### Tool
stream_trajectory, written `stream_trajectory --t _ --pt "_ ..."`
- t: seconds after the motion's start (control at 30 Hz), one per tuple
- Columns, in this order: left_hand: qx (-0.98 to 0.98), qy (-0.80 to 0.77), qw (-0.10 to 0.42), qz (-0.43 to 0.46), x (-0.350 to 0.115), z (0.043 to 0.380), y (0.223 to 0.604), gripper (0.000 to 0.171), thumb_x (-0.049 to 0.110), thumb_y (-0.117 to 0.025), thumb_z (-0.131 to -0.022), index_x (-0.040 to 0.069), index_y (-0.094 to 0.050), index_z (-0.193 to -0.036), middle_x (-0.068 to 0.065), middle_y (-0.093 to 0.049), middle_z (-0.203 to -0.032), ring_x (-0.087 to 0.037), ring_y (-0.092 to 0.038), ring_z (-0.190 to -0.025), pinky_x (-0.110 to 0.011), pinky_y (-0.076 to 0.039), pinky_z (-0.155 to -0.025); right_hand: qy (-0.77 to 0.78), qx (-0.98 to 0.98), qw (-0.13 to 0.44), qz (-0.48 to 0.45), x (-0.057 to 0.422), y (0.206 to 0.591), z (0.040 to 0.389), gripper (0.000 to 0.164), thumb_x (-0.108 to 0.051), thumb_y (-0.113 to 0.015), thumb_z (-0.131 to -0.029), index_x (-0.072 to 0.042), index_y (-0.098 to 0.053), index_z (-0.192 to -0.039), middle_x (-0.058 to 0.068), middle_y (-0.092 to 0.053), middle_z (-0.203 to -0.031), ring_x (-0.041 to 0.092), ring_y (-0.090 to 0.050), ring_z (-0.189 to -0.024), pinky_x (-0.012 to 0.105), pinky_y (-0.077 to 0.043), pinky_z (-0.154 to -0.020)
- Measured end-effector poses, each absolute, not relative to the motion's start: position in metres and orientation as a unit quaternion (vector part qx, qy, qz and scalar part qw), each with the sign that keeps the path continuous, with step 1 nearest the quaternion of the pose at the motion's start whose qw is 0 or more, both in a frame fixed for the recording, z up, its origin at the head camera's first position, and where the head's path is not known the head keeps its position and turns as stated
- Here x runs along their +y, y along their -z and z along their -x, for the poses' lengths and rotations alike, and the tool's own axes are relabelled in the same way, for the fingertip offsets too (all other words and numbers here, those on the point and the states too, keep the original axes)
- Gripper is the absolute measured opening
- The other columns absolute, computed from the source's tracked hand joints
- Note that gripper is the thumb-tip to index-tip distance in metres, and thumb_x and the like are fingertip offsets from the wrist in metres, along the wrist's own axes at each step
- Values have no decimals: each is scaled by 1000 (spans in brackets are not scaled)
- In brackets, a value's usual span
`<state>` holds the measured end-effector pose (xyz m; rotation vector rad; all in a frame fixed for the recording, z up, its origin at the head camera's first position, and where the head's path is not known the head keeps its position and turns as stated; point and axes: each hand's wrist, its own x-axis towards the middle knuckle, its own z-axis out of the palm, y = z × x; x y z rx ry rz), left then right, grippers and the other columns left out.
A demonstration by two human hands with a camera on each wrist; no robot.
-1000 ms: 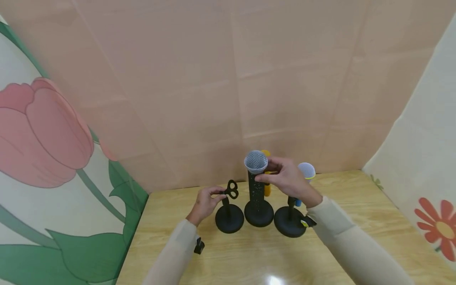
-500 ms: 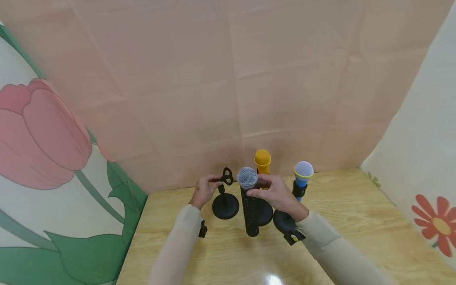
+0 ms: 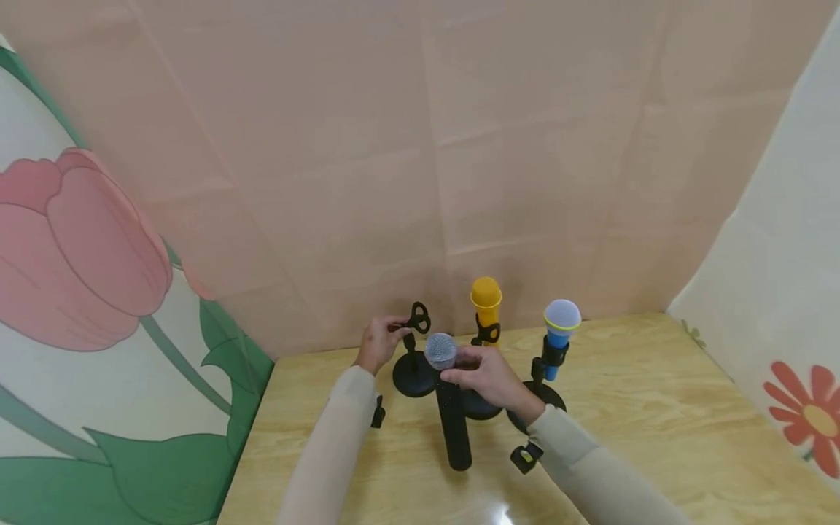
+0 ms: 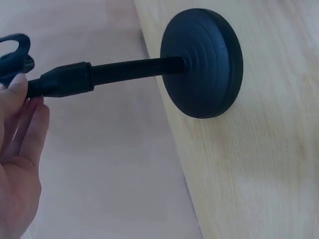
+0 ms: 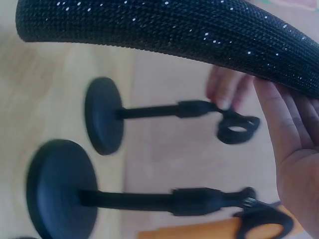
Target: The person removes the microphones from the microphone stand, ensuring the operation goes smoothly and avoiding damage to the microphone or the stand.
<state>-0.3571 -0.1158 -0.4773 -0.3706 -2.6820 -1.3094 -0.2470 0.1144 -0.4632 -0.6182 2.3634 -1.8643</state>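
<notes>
My left hand (image 3: 377, 343) pinches the top of a black microphone stand (image 4: 124, 71) just below its open clip (image 3: 418, 319). The stand's round base (image 3: 415, 374) is on the wooden table, and nothing sits in the clip. With my right hand (image 3: 488, 375) I grip a microphone (image 3: 453, 430) near its silver mesh head. Its black handle glitters in the right wrist view and slants down toward the table's front. The microphone is in front of the stands, its head just right of the left-hand stand.
A yellow microphone (image 3: 486, 295) sits in the clip of the middle stand (image 5: 134, 200). To the right, a blue microphone with a white head (image 3: 562, 316) is in another stand's clip. A beige cloth backdrop (image 3: 341, 182) rises behind the table (image 3: 630, 408).
My right hand has brought the black microphone left and nearer, away from the middle stand, uncovering the yellow microphone. My left hand and its stand have shifted slightly back.
</notes>
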Motion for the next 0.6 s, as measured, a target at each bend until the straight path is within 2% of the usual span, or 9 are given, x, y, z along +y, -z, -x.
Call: stream_trajectory --t 0.1,0.33,0.6 --pt "-891 432 65 122 -114 361 476 22 7 -73 -91 6 -76 -112 -11 -73 -110 -25 -71 -99 -35 -58 -82 616 765 67 175 109 476 248 39 -25 -77 -90 0 -70 -119 10 -73 -106 18 -68 -88 34 -59 -71" --pt "-892 423 79 138 -114 368 473 22 3 -73 -90 3 -76 -111 -15 -73 -110 -27 -71 -99 -35 -58 -81 637 752 107 133 96 497 253 40 -27 -76 -91 2 -70 -118 13 -73 -108 22 -69 -93 43 -60 -74" --pt "-899 407 88 138 -112 379 470 21 3 -73 -90 2 -76 -110 -16 -73 -108 -30 -70 -101 -37 -57 -83 651 741 135 95 79 520 274 47 -31 -77 -89 2 -68 -121 13 -73 -111 23 -69 -98 40 -60 -73"
